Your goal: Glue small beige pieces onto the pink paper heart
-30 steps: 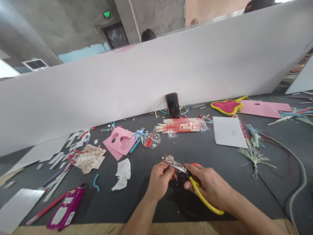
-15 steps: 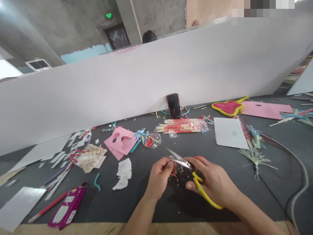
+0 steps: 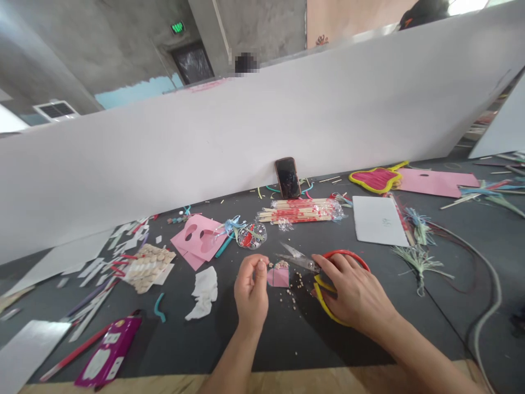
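My right hand (image 3: 353,287) is on the scissors (image 3: 302,259), its fingers around the red and yellow handles. The blades are slightly parted and point left. My left hand (image 3: 252,290) is closed in a pinch, thumb against index finger; whatever sits at the fingertips is too small to make out. Between my hands lies a small pink piece (image 3: 280,277) with small beige bits along its upper edge. More beige bits (image 3: 292,298) are scattered on the dark table beside it.
Behind stand a phone (image 3: 287,178) and a white partition (image 3: 184,148). Wrapped sticks (image 3: 301,211) lie before the phone. To the left are pink cut-out card (image 3: 199,238), crumpled tissue (image 3: 204,293) and a purple packet (image 3: 107,350); to the right, a white card (image 3: 381,220) and a cable (image 3: 490,295).
My left hand has drawn back left from the blades, uncovering the small pink piece. The scissors have been lowered towards the table and turned, with my right hand still on the handles.
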### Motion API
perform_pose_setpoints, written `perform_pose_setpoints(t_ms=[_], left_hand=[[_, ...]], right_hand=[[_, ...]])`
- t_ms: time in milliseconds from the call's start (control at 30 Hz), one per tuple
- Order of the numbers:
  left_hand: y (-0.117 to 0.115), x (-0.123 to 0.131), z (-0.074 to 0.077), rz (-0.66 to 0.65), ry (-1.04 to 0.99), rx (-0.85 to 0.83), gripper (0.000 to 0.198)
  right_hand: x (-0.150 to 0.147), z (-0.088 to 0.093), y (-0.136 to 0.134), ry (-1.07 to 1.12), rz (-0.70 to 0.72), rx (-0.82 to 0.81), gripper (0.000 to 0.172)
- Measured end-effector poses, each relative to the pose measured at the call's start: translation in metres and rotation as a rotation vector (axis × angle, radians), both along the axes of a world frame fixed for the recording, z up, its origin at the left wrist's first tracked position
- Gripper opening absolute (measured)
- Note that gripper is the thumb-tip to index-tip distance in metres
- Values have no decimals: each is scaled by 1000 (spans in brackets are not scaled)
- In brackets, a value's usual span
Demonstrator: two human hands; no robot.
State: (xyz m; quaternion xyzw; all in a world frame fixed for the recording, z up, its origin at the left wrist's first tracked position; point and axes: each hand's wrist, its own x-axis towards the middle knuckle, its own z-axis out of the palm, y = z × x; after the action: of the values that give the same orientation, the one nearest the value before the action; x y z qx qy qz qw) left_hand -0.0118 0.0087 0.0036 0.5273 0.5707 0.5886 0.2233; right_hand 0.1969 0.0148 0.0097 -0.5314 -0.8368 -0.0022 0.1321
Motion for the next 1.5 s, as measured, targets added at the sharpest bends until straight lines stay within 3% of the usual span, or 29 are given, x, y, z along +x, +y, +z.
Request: perform_pose_setpoints(t_ms=[133, 233, 367, 433, 500, 633, 1000, 1333, 1400, 1500], left_hand=[[-7, 5, 0, -164, 343, 178, 15], [-9, 9, -1, -238, 338, 147, 17], [-14, 20, 6, -421, 71, -203, 26], [-19, 27, 9, -590, -31, -400, 28], [-25, 35, 9, -654, -191, -489, 28], [-37, 42, -1, -634, -544, -525, 28], [-58, 49, -15, -601, -701, -537, 36], [-69, 46, -18, -658, -665, -605, 36], [-71, 42, -13, -684, -581, -581, 35], [-72, 29, -3, -703, -301, -487, 36]], right_hand=[[-3, 0, -1, -19, -9, 1, 48], [-1, -7, 3, 3, -56, -75, 48], [4, -12, 8, 120, -89, -187, 52], [6, -12, 7, 215, -45, -207, 55], [7, -11, 5, 302, 19, -209, 57], [5, -10, 0, 368, 103, -202, 52], [-7, -9, -29, 90, 41, -224, 50], [0, 3, -43, -49, 24, -227, 52], [1, 6, -43, -55, -6, -215, 53], [7, 8, -42, 22, -65, -183, 53]])
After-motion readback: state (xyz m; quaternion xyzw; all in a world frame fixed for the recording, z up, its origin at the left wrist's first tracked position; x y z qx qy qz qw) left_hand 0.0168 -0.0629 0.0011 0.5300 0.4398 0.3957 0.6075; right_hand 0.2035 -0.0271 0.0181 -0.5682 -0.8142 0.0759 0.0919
